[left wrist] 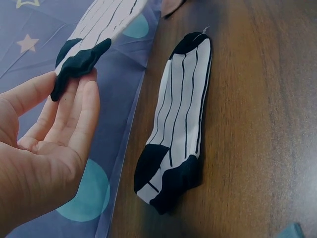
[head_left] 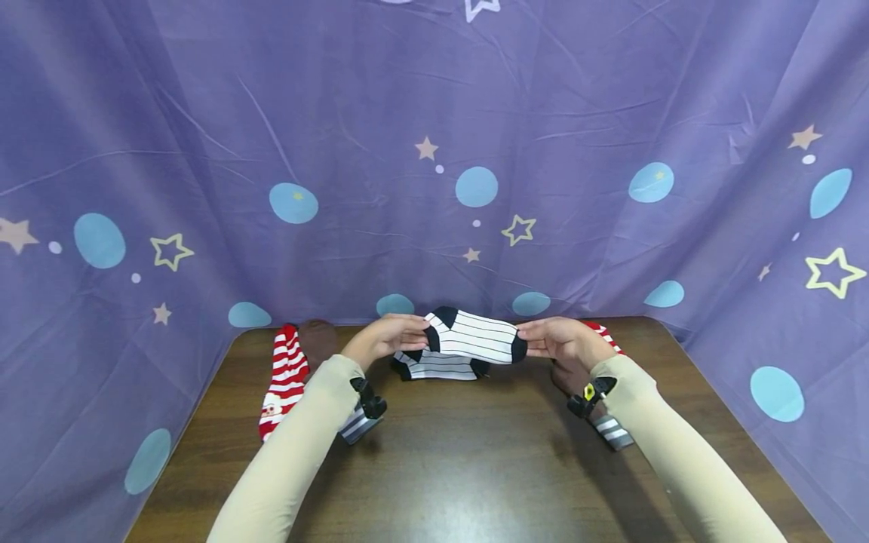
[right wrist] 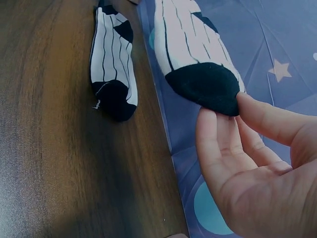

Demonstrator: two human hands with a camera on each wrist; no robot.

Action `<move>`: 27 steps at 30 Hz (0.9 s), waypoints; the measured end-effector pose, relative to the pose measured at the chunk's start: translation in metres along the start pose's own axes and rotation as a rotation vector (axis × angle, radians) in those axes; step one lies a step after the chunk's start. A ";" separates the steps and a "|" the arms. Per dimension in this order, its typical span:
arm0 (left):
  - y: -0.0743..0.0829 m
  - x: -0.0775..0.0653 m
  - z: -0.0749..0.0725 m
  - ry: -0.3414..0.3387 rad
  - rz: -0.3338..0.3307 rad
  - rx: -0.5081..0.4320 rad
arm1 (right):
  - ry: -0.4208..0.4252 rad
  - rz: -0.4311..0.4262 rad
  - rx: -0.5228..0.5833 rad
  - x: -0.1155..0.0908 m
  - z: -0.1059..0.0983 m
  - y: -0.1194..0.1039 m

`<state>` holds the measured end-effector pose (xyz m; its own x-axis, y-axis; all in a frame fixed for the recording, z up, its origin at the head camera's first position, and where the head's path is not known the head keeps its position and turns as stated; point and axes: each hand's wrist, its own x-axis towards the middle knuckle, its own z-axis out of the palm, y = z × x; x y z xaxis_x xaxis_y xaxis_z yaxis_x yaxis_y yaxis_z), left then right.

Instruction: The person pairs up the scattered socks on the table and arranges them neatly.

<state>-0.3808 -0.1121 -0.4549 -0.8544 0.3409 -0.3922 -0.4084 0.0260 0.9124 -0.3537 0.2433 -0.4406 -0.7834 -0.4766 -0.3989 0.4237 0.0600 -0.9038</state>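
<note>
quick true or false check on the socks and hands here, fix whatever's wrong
1. The left hand pinches the raised sock at its black cuff. True.
2. The right hand is empty. False: it pinches the raised sock's black toe.
3. A second pinstriped sock lies on the table. True.
4. That second pinstriped sock has a white toe. False: it is black.
5. A red-and-white sock lies toward the table's left side. True.
</note>
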 end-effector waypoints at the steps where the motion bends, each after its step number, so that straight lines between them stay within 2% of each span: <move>1: 0.000 -0.001 -0.001 0.000 -0.001 -0.002 | 0.000 0.005 0.002 0.001 0.001 0.000; 14: -0.002 -0.004 -0.014 0.019 0.002 -0.051 | 0.002 0.057 -0.058 0.011 0.010 -0.008; 27: -0.003 -0.007 -0.024 0.032 -0.010 -0.078 | 0.001 0.091 0.064 0.023 0.020 -0.009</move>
<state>-0.3810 -0.1373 -0.4576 -0.8595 0.3111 -0.4055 -0.4393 -0.0441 0.8972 -0.3661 0.2142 -0.4384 -0.7413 -0.4704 -0.4787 0.5207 0.0469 -0.8524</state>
